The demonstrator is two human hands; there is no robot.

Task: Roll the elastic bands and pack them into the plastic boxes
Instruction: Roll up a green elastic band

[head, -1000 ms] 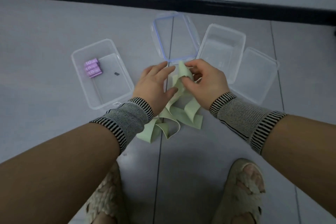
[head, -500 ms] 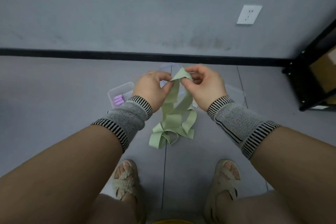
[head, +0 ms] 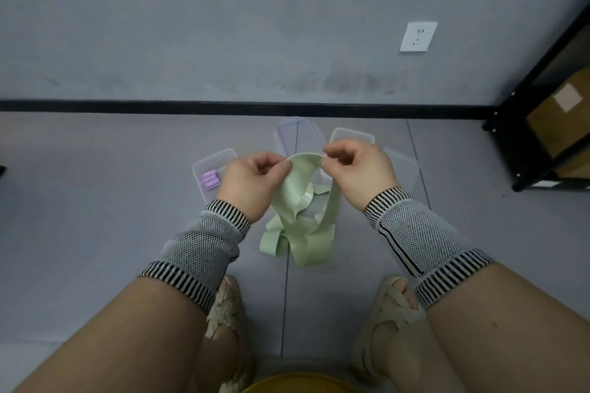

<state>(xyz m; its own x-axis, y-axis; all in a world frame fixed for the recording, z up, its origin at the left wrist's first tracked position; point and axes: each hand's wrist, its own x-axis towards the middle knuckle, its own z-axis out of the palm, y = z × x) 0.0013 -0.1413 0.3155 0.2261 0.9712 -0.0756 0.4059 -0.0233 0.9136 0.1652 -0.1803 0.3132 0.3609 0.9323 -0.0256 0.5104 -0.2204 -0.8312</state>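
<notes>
Head view. The left hand [head: 252,182] and the right hand [head: 357,169] are raised side by side above the grey tiled floor [head: 95,217]. Each hand pinches the top edge of a pale green elastic band [head: 300,201] between thumb and curled fingers: the left at the band's left corner, the right at its right corner, so that a short arc of band spans the gap between them. The rest of the band hangs down in loose, twisted loops, and its lower folds lie in a heap on the floor between the two hands and just ahead of the person's feet in woven sandals [head: 225,306]. Both wrists wear grey knitted wrist sleeves [head: 201,246] with black-and-white striped cuffs.

Behind the left hand stands an open clear plastic box [head: 212,161] holding purple rolled bands [head: 210,179] near its left wall. Beyond the hands, partly hidden, lie a clear lid with a bluish rim [head: 295,134], a second clear box [head: 351,135] and another clear lid [head: 402,166] to its right. A black skirting strip [head: 127,104] runs along the base of the grey wall, which carries a white socket [head: 418,36]. A black shelf frame [head: 523,124] with a cardboard box [head: 565,115] stands at far right.
</notes>
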